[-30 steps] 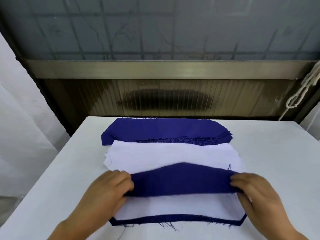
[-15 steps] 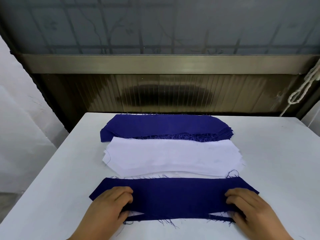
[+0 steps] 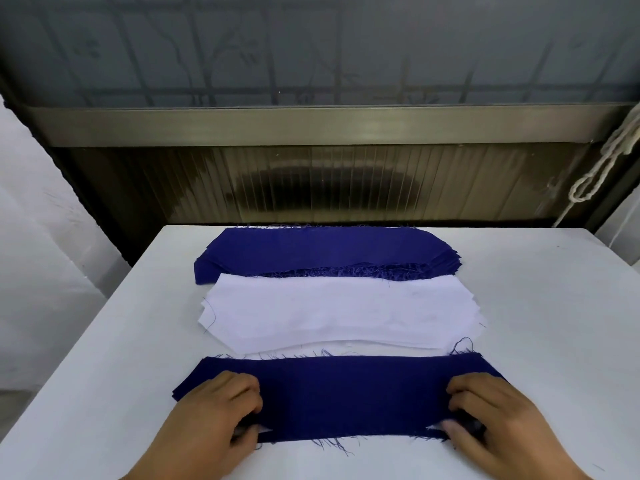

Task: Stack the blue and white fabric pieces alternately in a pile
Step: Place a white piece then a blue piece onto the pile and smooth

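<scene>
Now frayed dark-blue top piece, flat, white slivers beneath.

Blue fabric piece was held arched above the white piece a second ago, now laid flat on the near pile. Left hand and right hand pressing its ends down.
</scene>
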